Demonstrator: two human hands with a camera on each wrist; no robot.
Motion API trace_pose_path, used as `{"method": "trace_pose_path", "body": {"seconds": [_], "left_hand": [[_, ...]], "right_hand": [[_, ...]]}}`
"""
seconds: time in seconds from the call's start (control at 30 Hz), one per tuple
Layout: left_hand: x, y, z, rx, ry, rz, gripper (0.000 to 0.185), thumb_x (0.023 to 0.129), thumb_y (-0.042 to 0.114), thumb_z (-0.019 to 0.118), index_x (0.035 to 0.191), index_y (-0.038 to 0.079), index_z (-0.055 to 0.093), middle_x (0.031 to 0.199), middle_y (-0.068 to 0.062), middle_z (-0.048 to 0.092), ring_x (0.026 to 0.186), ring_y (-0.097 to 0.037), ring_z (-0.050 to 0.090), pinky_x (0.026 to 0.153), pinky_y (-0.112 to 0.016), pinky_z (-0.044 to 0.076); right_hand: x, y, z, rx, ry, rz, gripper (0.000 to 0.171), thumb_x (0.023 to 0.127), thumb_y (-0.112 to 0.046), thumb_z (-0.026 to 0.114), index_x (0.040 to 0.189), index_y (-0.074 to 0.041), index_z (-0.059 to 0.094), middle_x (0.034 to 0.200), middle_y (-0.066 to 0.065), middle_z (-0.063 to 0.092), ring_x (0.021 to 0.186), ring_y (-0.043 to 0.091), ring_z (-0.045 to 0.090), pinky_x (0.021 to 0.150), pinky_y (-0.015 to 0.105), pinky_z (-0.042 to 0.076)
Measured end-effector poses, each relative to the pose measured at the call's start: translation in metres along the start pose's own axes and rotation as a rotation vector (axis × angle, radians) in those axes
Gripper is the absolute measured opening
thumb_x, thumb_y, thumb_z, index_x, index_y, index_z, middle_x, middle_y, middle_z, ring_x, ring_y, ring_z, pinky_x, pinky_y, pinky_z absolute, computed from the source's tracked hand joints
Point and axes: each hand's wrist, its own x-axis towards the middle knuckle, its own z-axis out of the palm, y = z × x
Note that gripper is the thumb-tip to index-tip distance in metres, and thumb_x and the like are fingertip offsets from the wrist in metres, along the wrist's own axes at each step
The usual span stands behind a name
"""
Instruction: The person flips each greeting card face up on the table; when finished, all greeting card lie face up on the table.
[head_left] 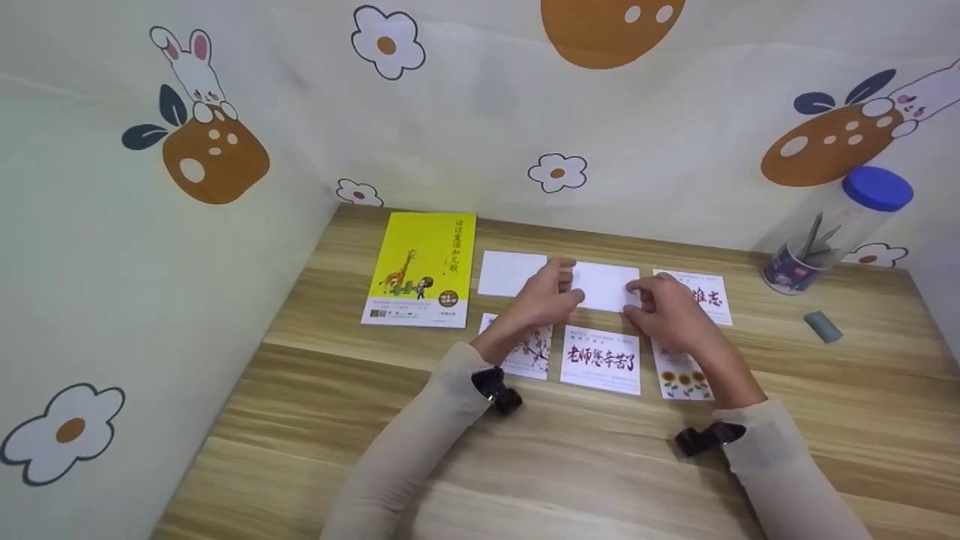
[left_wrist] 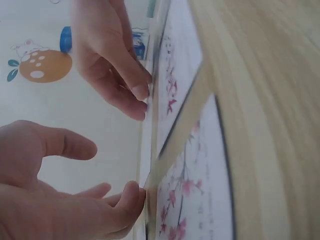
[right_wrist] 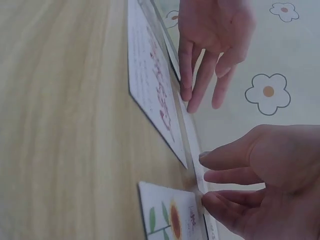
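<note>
A blank white card lies on the table between my hands. My left hand touches its left edge with the fingertips, thumb held apart. At its right edge, the fingertips of my right hand touch the card, thumb and fingers spread. Another blank white card lies left of it, partly behind my left hand. To the right is a card with red writing, partly covered. In the nearer row lie a pink blossom card, a card with red characters and a sunflower card.
A yellow book with a giraffe lies at the left of the cards. A clear jar with a blue lid, holding dark sticks, stands at the back right. A grey-green block lies before it. Patterned walls border the table.
</note>
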Motion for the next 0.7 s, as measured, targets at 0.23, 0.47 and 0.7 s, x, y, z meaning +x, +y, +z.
{"method": "trace_pose_path", "body": {"seconds": [0.23,0.47,0.7], "left_hand": [[0.0018,0.0007,0.0052,-0.094,0.074,-0.047,0.072,0.102,0.015,0.064,0.166,0.005,0.033,0.163,-0.023,0.052,0.153,-0.034,0.051,0.127,-0.042,0.043],[0.0047,0.0028,0.0043,-0.297,0.159,-0.096,0.077,0.099,0.011,0.067,0.167,0.005,0.032,0.159,-0.022,0.056,0.147,-0.034,0.056,0.119,-0.043,0.051],[0.0077,0.0058,0.0041,-0.693,0.109,-0.040,0.065,0.107,0.016,0.065,0.164,0.004,0.035,0.151,-0.021,0.059,0.131,-0.037,0.067,0.112,-0.050,0.058]], "right_hand": [[-0.0008,-0.0047,0.0034,0.029,0.002,-0.009,0.041,0.102,-0.015,0.072,0.139,0.003,0.068,0.117,0.024,0.064,0.101,0.033,0.060,0.088,0.048,0.052],[-0.0003,-0.0034,0.0036,0.055,0.006,-0.002,0.041,0.103,-0.017,0.071,0.139,0.003,0.068,0.119,0.024,0.065,0.104,0.034,0.060,0.092,0.049,0.051],[0.0020,-0.0019,0.0024,0.132,0.053,-0.003,0.044,0.111,-0.034,0.061,0.139,-0.001,0.069,0.128,0.024,0.071,0.120,0.040,0.066,0.106,0.056,0.052]]}}
